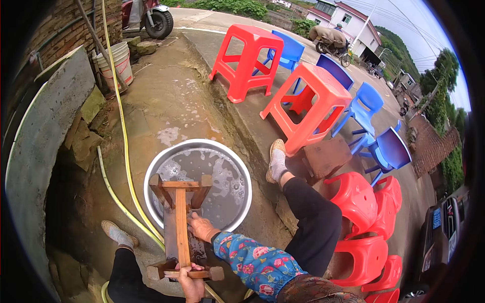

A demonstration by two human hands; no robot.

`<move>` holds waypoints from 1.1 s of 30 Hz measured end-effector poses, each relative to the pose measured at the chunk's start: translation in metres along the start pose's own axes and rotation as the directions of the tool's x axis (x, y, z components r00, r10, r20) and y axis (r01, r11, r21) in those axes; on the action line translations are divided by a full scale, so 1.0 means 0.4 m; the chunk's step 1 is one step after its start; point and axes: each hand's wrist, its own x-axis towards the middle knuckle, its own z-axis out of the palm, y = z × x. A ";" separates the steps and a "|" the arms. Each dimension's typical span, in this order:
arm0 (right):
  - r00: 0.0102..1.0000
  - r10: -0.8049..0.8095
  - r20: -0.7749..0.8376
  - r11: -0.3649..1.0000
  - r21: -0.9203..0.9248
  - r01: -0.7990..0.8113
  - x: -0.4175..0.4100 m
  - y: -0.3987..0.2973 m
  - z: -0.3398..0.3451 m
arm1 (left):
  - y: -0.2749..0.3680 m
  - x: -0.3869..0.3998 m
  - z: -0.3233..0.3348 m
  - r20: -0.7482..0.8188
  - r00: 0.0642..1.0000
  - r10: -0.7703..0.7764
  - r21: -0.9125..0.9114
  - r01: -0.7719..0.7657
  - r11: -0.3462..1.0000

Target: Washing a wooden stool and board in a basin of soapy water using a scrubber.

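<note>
A wooden stool [182, 227], wet and turned with its legs up, rests partly over the rim of a round metal basin [248, 189]. Grey soapy water [223, 185] with bubbles lies in the basin. My left hand [191, 282] grips the stool's near end, around the crossbar and the long stretcher. My right hand [202, 227], below a blue floral sleeve, is at the right side of the stool's seat board by the basin's near edge; whether it holds anything under its fingers cannot be seen.
Red plastic stools [250, 53] and blue plastic chairs [363, 106] stand on the raised concrete to the right, more red stools [356, 200] nearer. A yellow hose [123, 125] runs along the ground. At left are a white bucket [123, 62] and a leaning slab [49, 113].
</note>
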 end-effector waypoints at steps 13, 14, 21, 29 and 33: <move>0.967 -0.199 0.161 0.980 0.002 0.201 -0.067 -0.012 0.015 | 0.023 -0.013 -0.120 0.288 0.950 -0.120 0.042 0.113 0.993; 0.991 -0.135 0.006 0.990 -0.029 0.136 -0.023 0.019 0.008 | 0.016 -0.002 -0.053 0.157 0.987 -0.043 0.033 0.038 0.999; 0.887 -0.281 0.367 0.948 -0.041 0.317 -0.185 0.008 -0.033 | -0.005 0.015 0.006 0.008 1.000 -0.026 -0.080 0.027 0.996; 0.998 -0.052 -0.019 0.998 -0.043 0.052 -0.011 0.048 -0.012 | 0.006 0.016 0.026 0.026 0.999 0.024 -0.039 -0.023 0.999; 0.929 -0.260 0.263 0.965 0.043 0.258 -0.195 0.004 0.019 | 0.014 -0.005 -0.018 0.030 1.000 0.007 -0.057 -0.006 0.998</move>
